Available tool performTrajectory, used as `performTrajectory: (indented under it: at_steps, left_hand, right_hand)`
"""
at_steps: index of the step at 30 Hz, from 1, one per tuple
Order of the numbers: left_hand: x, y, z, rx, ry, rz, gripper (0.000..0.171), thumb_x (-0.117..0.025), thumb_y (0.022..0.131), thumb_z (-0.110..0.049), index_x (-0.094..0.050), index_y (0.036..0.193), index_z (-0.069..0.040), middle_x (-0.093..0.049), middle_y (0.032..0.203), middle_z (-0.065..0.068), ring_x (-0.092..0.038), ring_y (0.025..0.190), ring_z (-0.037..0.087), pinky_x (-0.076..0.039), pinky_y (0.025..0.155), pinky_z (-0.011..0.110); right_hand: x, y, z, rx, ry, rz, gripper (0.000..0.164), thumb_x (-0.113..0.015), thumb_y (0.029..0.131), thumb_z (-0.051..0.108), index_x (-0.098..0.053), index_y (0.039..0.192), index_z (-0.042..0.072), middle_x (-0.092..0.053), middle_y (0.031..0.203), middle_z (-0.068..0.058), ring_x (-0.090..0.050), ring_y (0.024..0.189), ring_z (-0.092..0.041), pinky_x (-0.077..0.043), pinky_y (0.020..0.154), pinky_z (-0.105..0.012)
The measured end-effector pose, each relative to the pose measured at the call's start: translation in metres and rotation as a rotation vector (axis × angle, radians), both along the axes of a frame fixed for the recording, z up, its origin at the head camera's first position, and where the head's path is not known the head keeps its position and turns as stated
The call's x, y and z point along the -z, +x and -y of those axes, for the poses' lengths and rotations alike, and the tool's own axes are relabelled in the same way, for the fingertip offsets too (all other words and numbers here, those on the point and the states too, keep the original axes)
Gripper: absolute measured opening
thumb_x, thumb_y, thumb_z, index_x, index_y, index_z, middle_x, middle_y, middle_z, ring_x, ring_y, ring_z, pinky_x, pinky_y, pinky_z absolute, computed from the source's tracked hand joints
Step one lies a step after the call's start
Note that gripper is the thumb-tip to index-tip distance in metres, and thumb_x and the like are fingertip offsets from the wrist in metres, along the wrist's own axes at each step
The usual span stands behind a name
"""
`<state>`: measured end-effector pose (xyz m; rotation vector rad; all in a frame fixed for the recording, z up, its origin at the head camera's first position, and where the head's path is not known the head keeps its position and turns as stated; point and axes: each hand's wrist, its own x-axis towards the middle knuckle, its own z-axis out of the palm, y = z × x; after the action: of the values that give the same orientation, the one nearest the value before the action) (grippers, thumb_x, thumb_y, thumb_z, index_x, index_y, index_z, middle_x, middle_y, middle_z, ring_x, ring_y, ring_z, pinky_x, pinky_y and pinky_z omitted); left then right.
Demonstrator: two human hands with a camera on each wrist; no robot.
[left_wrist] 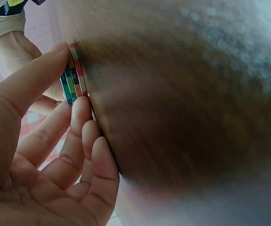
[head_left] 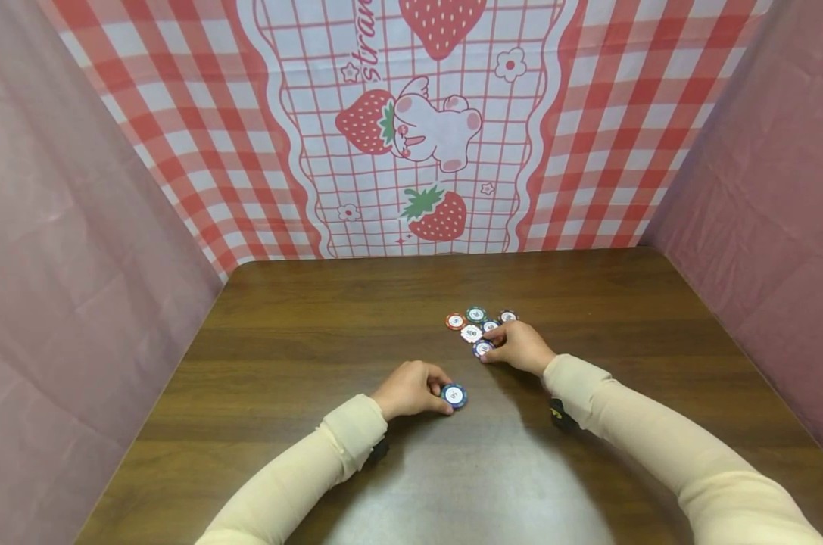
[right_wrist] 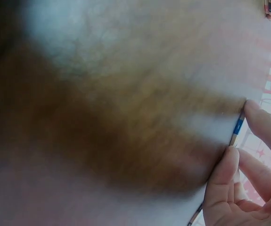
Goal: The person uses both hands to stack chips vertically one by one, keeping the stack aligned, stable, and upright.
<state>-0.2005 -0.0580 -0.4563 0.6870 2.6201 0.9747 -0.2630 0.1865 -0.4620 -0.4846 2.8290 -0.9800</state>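
Near the middle of the table, my left hand (head_left: 411,391) pinches a short stack of poker chips (head_left: 454,395) between thumb and fingers. Its top chip is blue, and the left wrist view shows several coloured edges in the stack (left_wrist: 72,80). Farther back and to the right, my right hand (head_left: 522,348) has thumb and fingers on the rim of a blue-edged poker chip (head_left: 482,348) lying flat on the wood. Beside it lie a white 500 chip (head_left: 471,334), a red chip (head_left: 455,322), a green chip (head_left: 475,314), another blue chip (head_left: 490,326) and a dark-edged chip (head_left: 508,316).
Brown wood makes up the tabletop (head_left: 302,341). A red and white strawberry-print cloth (head_left: 411,219) hangs behind its far edge. Pink cloth (head_left: 91,265) covers the left side, with a matching pink cloth (head_left: 752,227) on the right.
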Motion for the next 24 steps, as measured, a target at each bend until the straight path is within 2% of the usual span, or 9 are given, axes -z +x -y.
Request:
performTrajectory:
  at_steps: [7, 14, 24]
  left_hand:
    - [0.0001, 0.0002, 0.0002, -0.002, 0.002, 0.008, 0.033, -0.089, 0.069, -0.022, -0.076, 0.098, -0.013, -0.059, 0.070, -0.010, -0.051, 0.066, 0.001, -0.041, 0.064, 0.018]
    - [0.0015, 0.0005, 0.0004, 0.000, 0.003, -0.001, 0.033, -0.089, 0.069, -0.022, -0.075, 0.097, -0.013, -0.059, 0.070, -0.011, -0.051, 0.065, 0.001, -0.041, 0.064, 0.018]
    - [0.0018, 0.0010, -0.0001, 0.000, 0.010, 0.004, 0.032, -0.089, 0.069, -0.022, -0.075, 0.097, -0.013, -0.058, 0.069, -0.011, -0.050, 0.065, 0.001, -0.041, 0.064, 0.019]
  right_hand:
    - [-0.0023, 0.0010, 0.0002, -0.026, 0.034, -0.009, 0.042, -0.085, 0.072, 0.018, -0.074, 0.108, 0.001, -0.070, 0.078, -0.004, -0.051, 0.069, -0.012, -0.044, 0.066, -0.029]
    - [-0.0010, 0.0004, -0.0004, -0.050, 0.059, -0.038, 0.036, -0.085, 0.073, 0.019, -0.076, 0.104, 0.003, -0.076, 0.097, -0.010, -0.057, 0.078, -0.013, -0.048, 0.075, -0.033]
    - [-0.0016, 0.0005, -0.0009, -0.090, 0.090, -0.077, 0.029, -0.084, 0.074, 0.020, -0.077, 0.098, 0.005, -0.076, 0.089, -0.005, -0.055, 0.072, -0.010, -0.046, 0.070, -0.030]
